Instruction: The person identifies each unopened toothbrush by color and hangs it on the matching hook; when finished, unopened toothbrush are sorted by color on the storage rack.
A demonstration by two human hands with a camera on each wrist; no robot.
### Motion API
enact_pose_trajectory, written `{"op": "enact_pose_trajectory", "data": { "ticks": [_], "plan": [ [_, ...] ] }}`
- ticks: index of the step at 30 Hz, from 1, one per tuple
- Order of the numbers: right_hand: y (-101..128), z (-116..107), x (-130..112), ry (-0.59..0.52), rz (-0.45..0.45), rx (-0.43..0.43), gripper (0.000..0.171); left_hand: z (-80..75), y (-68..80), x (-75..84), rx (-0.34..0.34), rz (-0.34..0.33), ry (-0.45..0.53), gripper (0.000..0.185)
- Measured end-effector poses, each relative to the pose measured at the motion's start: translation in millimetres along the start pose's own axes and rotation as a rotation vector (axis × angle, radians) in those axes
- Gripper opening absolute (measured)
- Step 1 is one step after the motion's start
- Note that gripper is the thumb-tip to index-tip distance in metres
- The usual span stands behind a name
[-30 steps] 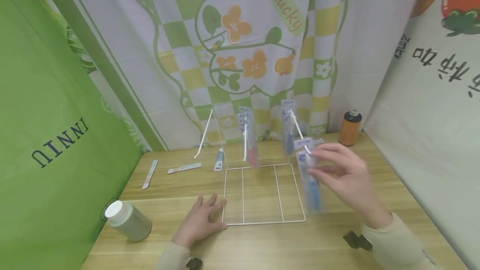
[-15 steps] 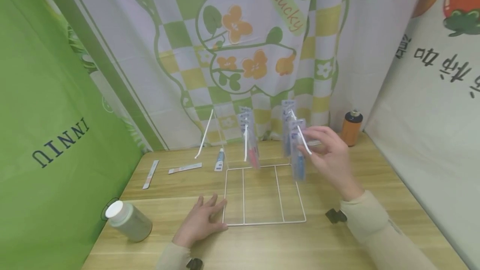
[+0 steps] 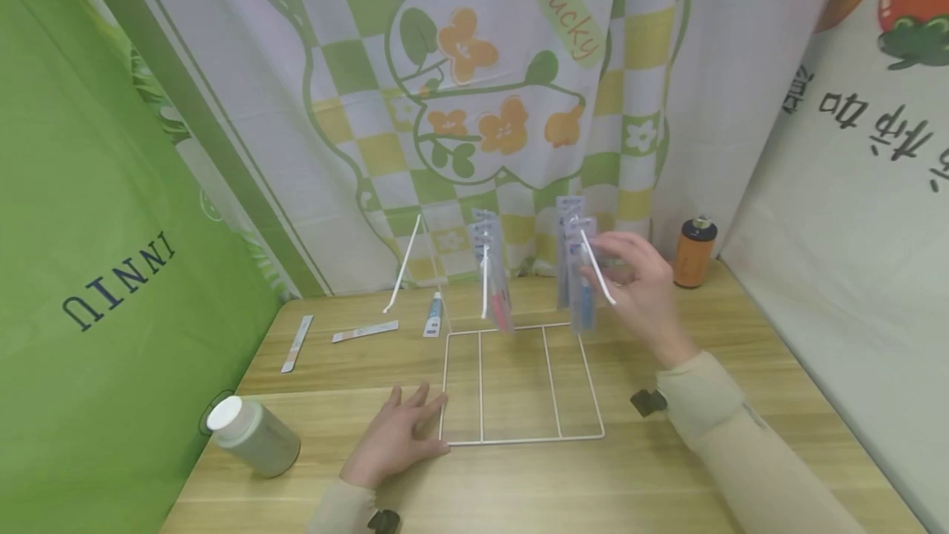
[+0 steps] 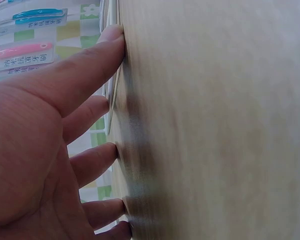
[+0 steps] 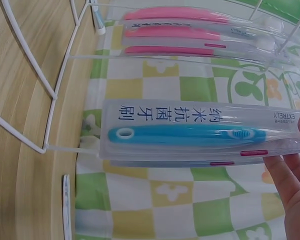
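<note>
Pinching a blue toothbrush pack (image 3: 581, 287) at the rack's (image 3: 519, 381) right hook (image 3: 597, 267), the right hand (image 3: 638, 291) could miss the hole and drop it; the left hand (image 3: 396, 435) lies flat, steadying the rack.

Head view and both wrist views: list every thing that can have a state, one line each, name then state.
right hand: raised at the right hook, pinching the blue toothbrush pack
blue toothbrush pack: sealed, hanging upright at the right hook
pink toothbrush packs: hanging on the middle hook
left hook: bare
left hand: flat on the table, fingers straight, at the wire rack's base
white-capped bottle: lying on its side
orange bottle: upright, capped
</note>
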State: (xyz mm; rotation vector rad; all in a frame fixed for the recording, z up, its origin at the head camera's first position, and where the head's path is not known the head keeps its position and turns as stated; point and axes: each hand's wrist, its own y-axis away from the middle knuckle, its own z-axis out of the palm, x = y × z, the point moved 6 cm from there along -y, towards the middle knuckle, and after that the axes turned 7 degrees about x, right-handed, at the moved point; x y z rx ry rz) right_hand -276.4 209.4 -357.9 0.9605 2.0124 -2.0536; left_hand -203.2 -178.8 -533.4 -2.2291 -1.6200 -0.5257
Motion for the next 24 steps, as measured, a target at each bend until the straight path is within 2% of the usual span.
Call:
{"op": "enact_pose_trajectory", "data": {
  "ticks": [10, 20, 24],
  "plan": [
    [-1.6, 4.6, 10.3, 0.029, 0.013, 0.005, 0.044, 0.3, 1.0, -1.4, 0.006, 0.008, -0.004, 0.080],
    [-0.6, 4.9, 12.1, 0.016, 0.025, 0.002, 0.044, 3.2, -1.1, -5.9, 0.005, 0.012, -0.010, 0.080],
    [1.2, 5.2, 12.5, -0.002, 0.029, 0.000, 0.049, 4.5, -1.8, -6.6, 0.006, 0.016, -0.019, 0.080]
  ]
}}
